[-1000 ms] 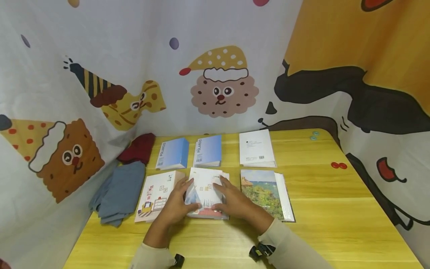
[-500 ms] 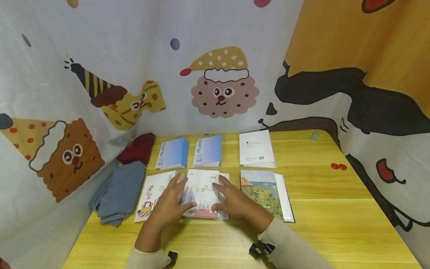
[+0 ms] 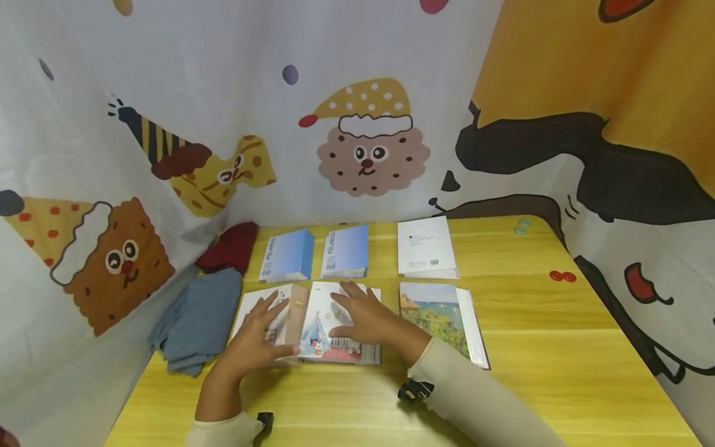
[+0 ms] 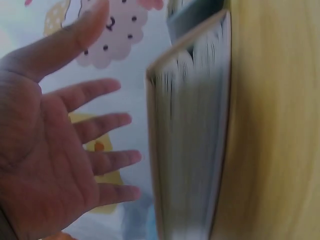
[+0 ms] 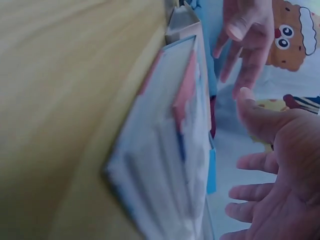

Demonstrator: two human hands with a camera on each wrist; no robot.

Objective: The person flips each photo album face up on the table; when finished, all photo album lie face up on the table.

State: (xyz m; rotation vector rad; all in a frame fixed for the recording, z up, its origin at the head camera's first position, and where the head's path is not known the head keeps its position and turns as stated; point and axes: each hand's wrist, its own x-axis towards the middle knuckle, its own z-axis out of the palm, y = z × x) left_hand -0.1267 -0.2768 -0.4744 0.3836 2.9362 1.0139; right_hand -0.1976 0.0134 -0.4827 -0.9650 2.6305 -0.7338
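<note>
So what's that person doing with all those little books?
A person sits at a yellow table with six small books laid out in two rows. The right hand rests flat on the tent book in the middle of the near row. The left hand, fingers spread, lies on the house book beside it. Blue and red cloths lie at the left edge.

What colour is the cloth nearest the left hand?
Grey-blue cloth, clearest in the head view.

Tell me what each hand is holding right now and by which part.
Nothing is gripped. The left hand lies flat with spread fingers on the album with the room drawing; the right hand rests flat on the tent-cover album.
</note>
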